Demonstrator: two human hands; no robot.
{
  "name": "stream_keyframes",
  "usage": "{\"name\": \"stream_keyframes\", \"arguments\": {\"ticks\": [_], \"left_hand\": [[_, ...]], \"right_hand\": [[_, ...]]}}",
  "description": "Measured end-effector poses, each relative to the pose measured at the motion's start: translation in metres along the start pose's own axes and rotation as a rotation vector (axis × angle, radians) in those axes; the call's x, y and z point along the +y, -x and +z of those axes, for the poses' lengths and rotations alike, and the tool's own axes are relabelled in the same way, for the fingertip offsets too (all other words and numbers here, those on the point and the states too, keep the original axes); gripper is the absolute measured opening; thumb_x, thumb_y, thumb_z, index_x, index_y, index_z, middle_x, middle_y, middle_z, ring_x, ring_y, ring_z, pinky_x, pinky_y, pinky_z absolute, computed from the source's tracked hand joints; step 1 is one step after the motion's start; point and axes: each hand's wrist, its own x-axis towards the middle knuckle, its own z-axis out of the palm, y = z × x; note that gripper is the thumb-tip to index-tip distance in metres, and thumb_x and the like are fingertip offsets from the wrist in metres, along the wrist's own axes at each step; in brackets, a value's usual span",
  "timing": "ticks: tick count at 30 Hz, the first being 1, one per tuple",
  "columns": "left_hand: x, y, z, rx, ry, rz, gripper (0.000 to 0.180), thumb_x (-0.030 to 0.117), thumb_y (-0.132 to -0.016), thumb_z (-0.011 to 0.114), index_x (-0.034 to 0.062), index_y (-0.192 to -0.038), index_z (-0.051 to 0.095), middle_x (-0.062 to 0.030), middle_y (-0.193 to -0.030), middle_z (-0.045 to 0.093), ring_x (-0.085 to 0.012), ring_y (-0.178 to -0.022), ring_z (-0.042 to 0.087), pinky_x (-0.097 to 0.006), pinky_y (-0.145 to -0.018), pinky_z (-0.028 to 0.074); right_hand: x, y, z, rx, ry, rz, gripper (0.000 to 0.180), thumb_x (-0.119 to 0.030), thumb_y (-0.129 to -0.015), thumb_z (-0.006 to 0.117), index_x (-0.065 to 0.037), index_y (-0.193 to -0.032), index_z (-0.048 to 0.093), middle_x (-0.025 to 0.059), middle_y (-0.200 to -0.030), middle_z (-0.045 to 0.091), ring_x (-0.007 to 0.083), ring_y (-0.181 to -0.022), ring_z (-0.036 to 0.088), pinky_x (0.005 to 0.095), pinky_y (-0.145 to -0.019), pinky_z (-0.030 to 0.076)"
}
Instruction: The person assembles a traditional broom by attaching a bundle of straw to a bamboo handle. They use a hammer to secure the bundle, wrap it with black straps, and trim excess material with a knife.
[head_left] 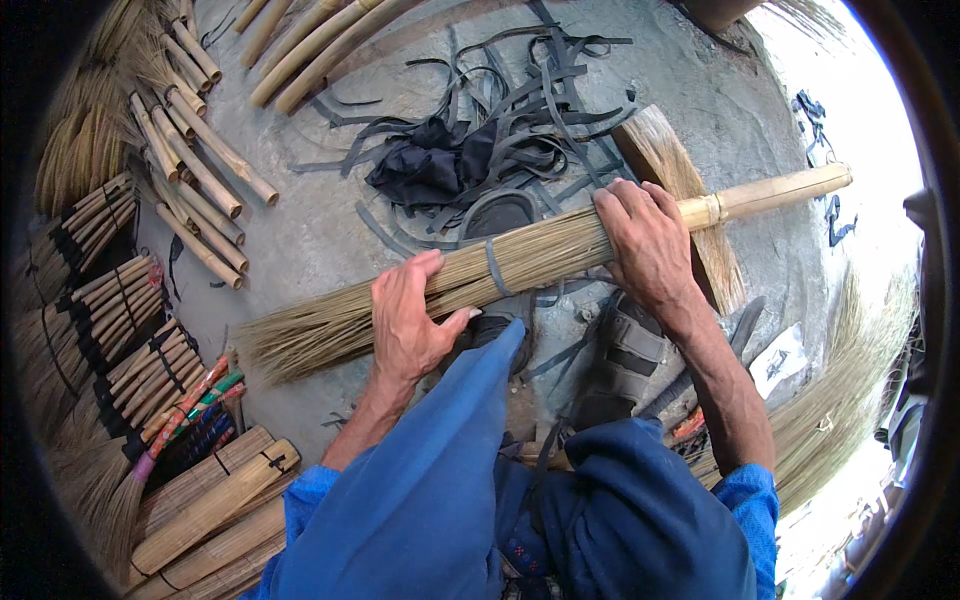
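1. Nearest you: blue cloth (410, 470) over your legs, just below the broom (550, 257).
2. Your left hand (405, 318) grasps the bristles, thumb and fingers at opposite edges; how tightly, can't tell.
3. Your right hand (645, 240) is wrapped over the broom just short of the bamboo handle (785, 193).
4. Key relation: the broom lies across your front, long axis slanting from bristle tips low left to handle high right. Your right hand is nearer the handle, your left nearer the tips; a grey band (495, 268) sits between.
5. Handle crosses above a wooden block (665, 150); contact unclear.
6. White paper (778, 362), right: dark marks, illegible. No readable label elsewhere.
7. Farther: tangled dark strips (555, 100).
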Motion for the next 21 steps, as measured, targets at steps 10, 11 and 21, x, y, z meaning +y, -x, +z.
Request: {"name": "stream_keyframes", "arguments": {"ticks": [10,11,21], "left_hand": [[-0.005,0.013,0.014,0.133,0.138,0.065,0.041,0.009,-0.076,0.095,0.0043,-0.102,0.064,-0.0167,-0.146,0.075,-0.0356,-0.137,0.068,-0.053,-0.121,0.043],[-0.007,0.01,0.009,0.113,0.159,0.05,0.04,0.009,-0.076,0.095,0.0039,-0.1,0.064,-0.0167,-0.146,0.075,-0.0353,-0.135,0.069,-0.051,-0.12,0.045],[0.078,-0.093,0.05,-0.007,-0.113,0.496,0.084,0.032,-0.078,0.093,0.0006,-0.147,0.057,-0.0268,-0.142,0.072,-0.0453,-0.127,0.072,-0.056,-0.108,0.057]], "right_hand": [[-0.002,-0.002,-0.005,0.013,-0.012,-0.013,0.035,-0.006,-0.089,0.073,-0.008,-0.123,0.065,0.009,-0.112,0.066,0.0294,-0.118,0.072,0.0477,-0.114,0.05],[-0.001,-0.002,-0.005,0.017,-0.026,-0.014,0.035,-0.006,-0.089,0.073,-0.008,-0.123,0.065,0.009,-0.112,0.066,0.0292,-0.118,0.071,0.0472,-0.114,0.05],[0.002,-0.005,-0.006,-0.067,-0.025,-0.005,0.044,-0.007,-0.088,0.073,-0.01,-0.132,0.065,0.0106,-0.126,0.066,0.0307,-0.132,0.065,0.0478,-0.117,0.046]]}}
